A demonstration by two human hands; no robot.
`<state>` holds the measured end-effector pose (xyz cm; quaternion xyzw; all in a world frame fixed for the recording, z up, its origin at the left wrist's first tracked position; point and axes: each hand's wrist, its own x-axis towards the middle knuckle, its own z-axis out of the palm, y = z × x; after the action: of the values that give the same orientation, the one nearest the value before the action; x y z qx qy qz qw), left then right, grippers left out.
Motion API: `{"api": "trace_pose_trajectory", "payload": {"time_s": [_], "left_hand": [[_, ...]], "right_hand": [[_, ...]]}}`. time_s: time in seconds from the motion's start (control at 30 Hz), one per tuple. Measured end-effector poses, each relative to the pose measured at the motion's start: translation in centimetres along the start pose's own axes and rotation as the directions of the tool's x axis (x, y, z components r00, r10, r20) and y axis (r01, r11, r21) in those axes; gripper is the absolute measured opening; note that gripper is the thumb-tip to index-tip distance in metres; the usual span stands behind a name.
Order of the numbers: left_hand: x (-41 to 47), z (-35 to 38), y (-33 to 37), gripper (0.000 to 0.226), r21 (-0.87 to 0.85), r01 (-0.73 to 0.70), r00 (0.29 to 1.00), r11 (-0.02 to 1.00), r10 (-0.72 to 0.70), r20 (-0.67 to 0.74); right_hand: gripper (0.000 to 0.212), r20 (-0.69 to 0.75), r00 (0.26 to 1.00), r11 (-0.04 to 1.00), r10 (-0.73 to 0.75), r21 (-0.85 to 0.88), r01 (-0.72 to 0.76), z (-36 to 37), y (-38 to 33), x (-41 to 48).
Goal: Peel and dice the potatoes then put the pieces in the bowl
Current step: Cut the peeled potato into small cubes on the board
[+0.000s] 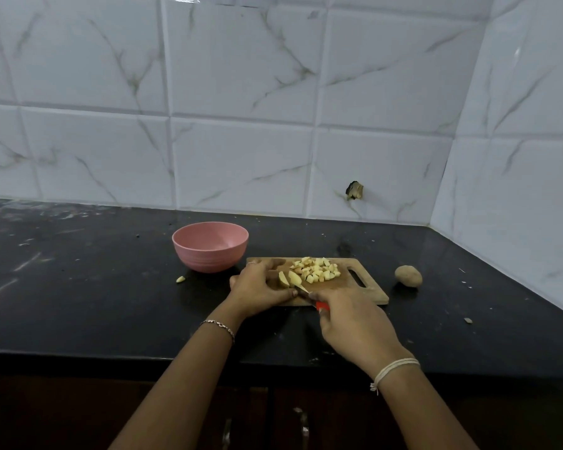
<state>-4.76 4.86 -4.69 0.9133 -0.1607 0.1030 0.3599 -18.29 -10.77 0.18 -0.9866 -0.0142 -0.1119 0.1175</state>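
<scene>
Head camera, looking down over a black stone counter (78,303). Nearest, the right hand (351,323) grips a small red-handled knife (303,289), its blade down on a rectangular wooden cutting board (368,287). Just left, the left hand (257,287) curls over pale peeled potato wedges (290,279) beside the blade. Just beyond lies a heap of diced potato (317,271). A whole brown unpeeled potato (408,276) sits right of the board. A round pink bowl (208,258) stands at the board's far left corner.

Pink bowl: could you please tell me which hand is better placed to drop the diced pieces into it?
Probably the left: the left hand, now holding the potato wedges, sits beside the pink bowl, while the right hand grips the knife farther away.
</scene>
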Motion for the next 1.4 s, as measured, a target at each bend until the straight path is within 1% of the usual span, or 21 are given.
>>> {"api": "trace_pose_trajectory", "payload": {"time_s": [0.07, 0.13, 0.23, 0.37, 0.47, 0.6, 0.67, 0.77, 0.83, 0.93, 1.07, 1.2, 1.23, 1.27, 1.3, 1.33, 1.37, 1.4], "left_hand": [[-0.5, -0.1, 0.5, 0.060, 0.062, -0.092, 0.995, 0.994, 0.094, -0.038], [-0.7, -0.1, 0.7, 0.049, 0.093, -0.189, 0.980, 0.978, 0.194, -0.046], [-0.9, 0.0, 0.8, 0.032, 0.087, -0.235, 0.971, 0.968, 0.237, -0.022], [-0.9, 0.0, 1.2, 0.031, 0.074, -0.211, 0.977, 0.975, 0.212, 0.003], [-0.9, -0.2, 1.3, 0.035, 0.072, -0.197, 0.980, 0.978, 0.196, 0.016], [-0.7, -0.1, 1.0, 0.037, 0.041, -0.165, 0.986, 0.985, 0.164, 0.023], [-0.5, 0.1, 0.7, 0.036, 0.012, -0.159, 0.987, 0.987, 0.159, -0.011], [-0.3, 0.1, 0.6, 0.033, 0.014, -0.143, 0.988, 0.990, 0.144, -0.059], [0.1, 0.0, 0.5, 0.033, 0.023, -0.109, 0.990, 0.994, 0.111, -0.089], [1.0, -0.3, 0.3, 0.033, 0.103, -0.068, 0.990, 0.992, 0.079, -0.113], [2.4, -0.6, 0.2, 0.034, 0.252, -0.065, 0.992, 0.966, 0.090, -0.090], [3.6, -0.7, 0.2, 0.022, 0.402, -0.001, 0.993, 0.916, 0.048, -0.107], [3.8, -0.7, 0.4, 0.023, 0.434, 0.006, 0.995, 0.901, 0.040, -0.097], [3.8, -0.8, 0.6, 0.031, 0.459, 0.003, 0.996, 0.888, 0.039, -0.083], [3.8, -0.8, 0.8, 0.044, 0.487, -0.006, 0.997, 0.873, 0.044, -0.068], [3.8, -1.0, 0.9, 0.056, 0.521, -0.026, 0.995, 0.853, 0.071, -0.066], [3.6, -1.3, 1.1, 0.064, 0.548, -0.059, 0.990, 0.834, 0.121, -0.077], [3.4, -1.4, 1.2, 0.067, 0.561, -0.113, 0.981, 0.820, 0.183, -0.070]], "right_hand": [[0.035, -0.043, 0.999, 0.999, -0.031, -0.007, 0.031, 0.1, 0.0, -0.2], [0.034, -0.053, 0.997, 0.998, -0.048, -0.032, 0.047, -0.1, -0.1, -0.2], [0.027, -0.059, 0.997, 0.997, -0.056, -0.059, 0.053, -0.5, 0.1, -0.3], [0.022, -0.068, 0.996, 0.995, -0.063, -0.085, 0.057, -1.8, 1.3, -0.7], [0.022, -0.038, 0.999, 0.997, -0.024, -0.068, 0.021, -3.4, 2.5, -1.3], [0.032, -0.131, 0.991, 0.998, 0.033, -0.047, -0.040, -4.1, 3.8, -1.4], [0.032, -0.163, 0.985, 0.999, 0.050, 0.015, -0.048, -3.0, 3.9, -0.6], [0.029, -0.218, 0.973, 0.990, 0.074, 0.134, -0.045, -0.3, 3.9, 1.1], [0.030, -0.260, 0.960, 0.980, 0.100, 0.194, -0.049, 1.5, 3.8, 1.8], [0.032, -0.316, 0.942, 0.971, 0.113, 0.238, -0.036, 2.7, 3.4, 2.2], [0.031, -0.366, 0.920, 0.955, 0.138, 0.297, -0.026, 2.9, 3.9, 2.6], [0.029, -0.365, 0.915, 0.943, 0.171, 0.330, -0.044, 3.3, 4.5, 3.0], [0.028, -0.360, 0.915, 0.936, 0.183, 0.347, -0.051, 3.4, 4.6, 3.1], [0.028, -0.353, 0.914, 0.926, 0.198, 0.373, -0.056, 3.5, 4.8, 3.2], [0.028, -0.347, 0.913, 0.913, 0.213, 0.402, -0.060, 3.6, 5.0, 3.3], [0.029, -0.341, 0.911, 0.898, 0.231, 0.436, -0.064, 3.7, 5.2, 3.4], [0.029, -0.333, 0.909, 0.877, 0.252, 0.475, -0.069, 3.8, 5.4, 3.5], [0.030, -0.324, 0.906, 0.855, 0.273, 0.513, -0.075, 3.9, 5.6, 3.7]]}}
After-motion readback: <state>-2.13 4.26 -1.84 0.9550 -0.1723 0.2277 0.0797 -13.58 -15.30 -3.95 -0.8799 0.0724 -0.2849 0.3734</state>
